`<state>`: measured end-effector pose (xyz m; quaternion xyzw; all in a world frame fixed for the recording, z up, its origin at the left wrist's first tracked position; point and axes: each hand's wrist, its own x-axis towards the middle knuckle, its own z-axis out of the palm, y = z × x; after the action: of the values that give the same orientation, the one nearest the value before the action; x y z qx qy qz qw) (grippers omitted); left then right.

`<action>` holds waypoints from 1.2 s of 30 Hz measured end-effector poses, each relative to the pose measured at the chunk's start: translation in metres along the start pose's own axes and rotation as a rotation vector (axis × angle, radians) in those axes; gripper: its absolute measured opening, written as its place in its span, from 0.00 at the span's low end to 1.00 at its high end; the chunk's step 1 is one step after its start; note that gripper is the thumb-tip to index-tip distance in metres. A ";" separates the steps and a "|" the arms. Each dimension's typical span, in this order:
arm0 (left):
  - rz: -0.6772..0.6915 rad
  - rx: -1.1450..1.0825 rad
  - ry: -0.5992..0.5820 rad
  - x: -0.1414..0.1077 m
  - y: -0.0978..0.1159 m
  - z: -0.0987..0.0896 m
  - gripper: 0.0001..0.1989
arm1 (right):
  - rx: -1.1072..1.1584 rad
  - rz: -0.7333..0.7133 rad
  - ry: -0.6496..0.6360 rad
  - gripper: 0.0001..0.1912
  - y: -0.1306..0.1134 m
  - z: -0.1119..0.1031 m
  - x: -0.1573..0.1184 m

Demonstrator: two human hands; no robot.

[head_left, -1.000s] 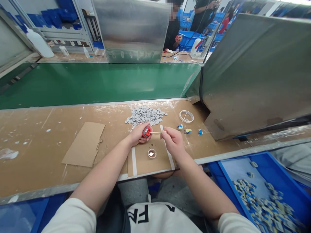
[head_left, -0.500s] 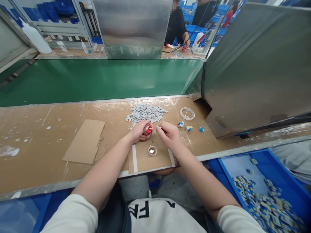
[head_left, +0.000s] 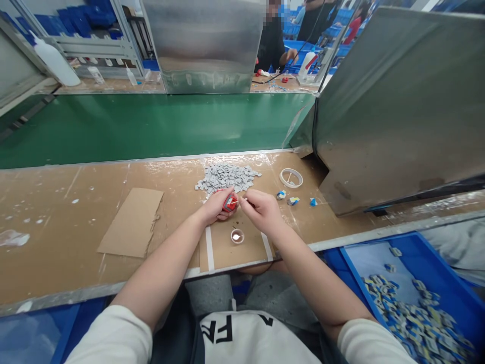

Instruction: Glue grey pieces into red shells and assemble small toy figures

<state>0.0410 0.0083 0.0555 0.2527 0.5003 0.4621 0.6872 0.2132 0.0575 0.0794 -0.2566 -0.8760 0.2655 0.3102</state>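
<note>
My left hand (head_left: 216,208) is closed around a small red and grey plastic piece (head_left: 230,202), its face turned up. My right hand (head_left: 262,208) pinches a thin pale stick (head_left: 237,201), whose tip meets or nearly meets that piece. Below both hands stands a small round cup (head_left: 237,236) with dark reddish liquid in it. Behind them lies a heap of small grey flat pieces (head_left: 227,177). To the right of my right hand are a few small blue, yellow and grey pieces (head_left: 293,201).
A white ring (head_left: 291,178) lies at the right, near a large metal panel (head_left: 401,111). Cardboard (head_left: 131,222) lies on the left. A blue bin (head_left: 413,298) of small parts stands low right. Beyond the green belt (head_left: 159,121) a person (head_left: 271,45) works.
My right hand has shifted slightly left, bringing the stick's tip a little further over the red piece. The person across the belt has lifted a hand from a red item.
</note>
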 end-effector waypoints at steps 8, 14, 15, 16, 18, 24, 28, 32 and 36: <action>0.051 -0.003 -0.104 0.003 -0.003 -0.006 0.30 | 0.125 -0.036 -0.059 0.21 0.000 -0.006 -0.018; 0.123 -0.029 -0.158 0.003 -0.004 -0.010 0.32 | 0.007 -0.114 -0.354 0.19 0.002 -0.006 -0.036; 0.123 -0.025 -0.160 0.004 -0.003 -0.010 0.32 | -0.012 -0.110 -0.361 0.19 0.003 -0.004 -0.037; 0.123 -0.021 -0.164 0.004 -0.003 -0.010 0.33 | -0.024 -0.103 -0.360 0.19 0.004 -0.003 -0.038; 0.118 -0.018 -0.171 0.004 -0.004 -0.010 0.33 | -0.034 -0.092 -0.353 0.19 0.006 -0.001 -0.039; 0.109 -0.028 -0.161 0.006 -0.005 -0.011 0.33 | -0.034 -0.094 -0.384 0.18 0.010 0.003 -0.039; 0.105 -0.016 -0.166 0.006 -0.005 -0.012 0.33 | 0.060 -0.076 -0.305 0.20 0.010 0.001 -0.039; 0.098 -0.009 -0.150 0.006 -0.005 -0.011 0.33 | 0.227 -0.022 0.023 0.21 0.003 -0.007 -0.028; 0.090 -0.003 -0.131 0.006 -0.005 -0.010 0.33 | 0.238 0.016 0.174 0.21 -0.001 -0.006 -0.012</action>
<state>0.0343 0.0101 0.0451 0.3036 0.4416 0.4755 0.6976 0.2255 0.0516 0.0793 -0.2470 -0.8061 0.3470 0.4109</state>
